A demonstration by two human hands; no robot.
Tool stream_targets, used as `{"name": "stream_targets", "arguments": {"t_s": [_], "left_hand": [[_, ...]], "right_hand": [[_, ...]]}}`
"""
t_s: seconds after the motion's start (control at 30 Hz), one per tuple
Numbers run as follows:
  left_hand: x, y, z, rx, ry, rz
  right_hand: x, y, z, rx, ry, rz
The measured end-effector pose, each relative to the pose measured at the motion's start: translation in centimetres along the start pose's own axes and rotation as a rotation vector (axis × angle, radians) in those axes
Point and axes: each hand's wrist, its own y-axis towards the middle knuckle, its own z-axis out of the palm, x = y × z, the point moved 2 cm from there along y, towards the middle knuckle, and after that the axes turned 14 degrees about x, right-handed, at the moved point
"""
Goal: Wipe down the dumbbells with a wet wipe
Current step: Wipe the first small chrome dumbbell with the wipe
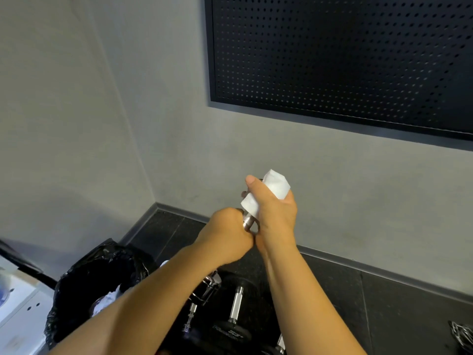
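Observation:
I hold a chrome dumbbell bar (247, 222) up in front of the grey wall. My left hand (227, 235) is closed around its lower part. My right hand (273, 211) grips the upper part through a white wet wipe (275, 187), which wraps the bar's top end. Only a short knurled stretch of the bar shows between my hands. Below my arms, on the dark floor, lies a black dumbbell (236, 307) with a chrome handle, and another chrome-ended piece (207, 288) lies beside it.
A bin lined with a black bag (94, 280) stands at the lower left, with white crumpled wipes inside. A white unit (18, 311) sits at the far left edge. A black perforated panel (340, 57) hangs on the wall. A chain (460, 334) lies at the lower right.

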Motion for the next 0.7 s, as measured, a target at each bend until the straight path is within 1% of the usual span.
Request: {"name": "stream_targets", "arguments": {"t_s": [0.07, 0.1, 0.2, 0.27, 0.33, 0.4, 0.47, 0.5, 0.6, 0.63, 0.7], "left_hand": [[-0.1, -0.1, -0.1, 0.167, -0.247, -0.009], [-0.1, -0.2, -0.3, 0.242, -0.334, -0.012], [-0.2, -0.4, -1.1, 0.542, -0.513, -0.020], [-0.1, -0.4, -1.6, 0.706, -0.572, -0.038], [0.1, -0.3, -1.7, 0.733, -0.573, -0.062], [0.0, -0.5, -1.6, 0.648, -0.527, -0.065], [-0.1, -0.8, -1.5, 0.479, -0.432, -0.044], [0.2, -1.0, -1.3, 0.367, -0.336, -0.031], [0.1, -1.7, -0.7, 0.017, 0.095, 0.061], [-0.1, -1.9, -0.4, -0.064, 0.204, 0.075], [-0.4, -1.8, 0.2, -0.176, 0.296, 0.070]], "right_hand": [[0.3, 0.0, 0.1, 0.141, 0.070, -0.011], [0.3, 0.0, 0.1, 0.206, 0.091, -0.010], [0.3, 0.1, -0.2, 0.357, 0.159, 0.007], [0.3, 0.1, -0.4, 0.381, 0.192, 0.014], [0.2, -0.1, -0.3, 0.323, 0.190, 0.010], [0.1, -0.3, -0.1, 0.213, 0.175, -0.002], [0.1, -0.3, 0.0, 0.094, 0.140, -0.005], [0.0, -0.2, -0.1, 0.035, 0.117, -0.004], [-0.3, 0.3, -0.5, -0.115, 0.076, -0.025], [-0.5, 0.4, -0.6, -0.147, 0.064, -0.035], [-0.8, 0.4, -0.5, -0.153, 0.073, -0.048]]}}
